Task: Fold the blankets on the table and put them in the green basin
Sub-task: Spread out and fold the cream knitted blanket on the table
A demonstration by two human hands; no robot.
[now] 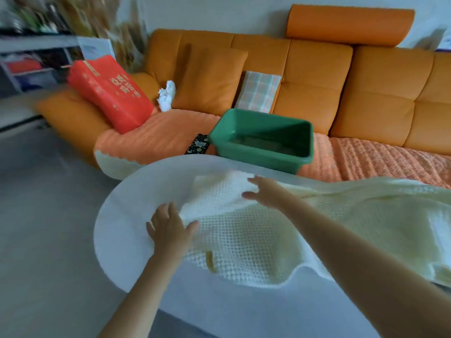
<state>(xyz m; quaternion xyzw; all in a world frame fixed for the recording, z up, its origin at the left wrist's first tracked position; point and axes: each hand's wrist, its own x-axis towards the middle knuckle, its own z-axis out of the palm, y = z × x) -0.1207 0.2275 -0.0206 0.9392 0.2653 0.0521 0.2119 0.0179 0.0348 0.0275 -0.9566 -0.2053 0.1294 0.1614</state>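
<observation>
While the cream waffle-weave blanket (268, 242) lay rumpled on the white oval tabletop (122, 240), it looked mostly unfolded. At its 9 o'clock edge the left hand (168, 228) pressed flat, its grip open and holding nothing. The right hand (266, 193), nearer 12 o'clock, reached over the cloth with straight fingers, grip open too. Beyond, on the orange sofa (317, 76), the green rectangular plastic basin (253, 158) seemed empty, so folding and loading remained.

We see 2 bare forearms (341, 232), slim, a bare left hand (168, 228), a bare right hand (267, 194), fingertips (253, 179) blurred
</observation>
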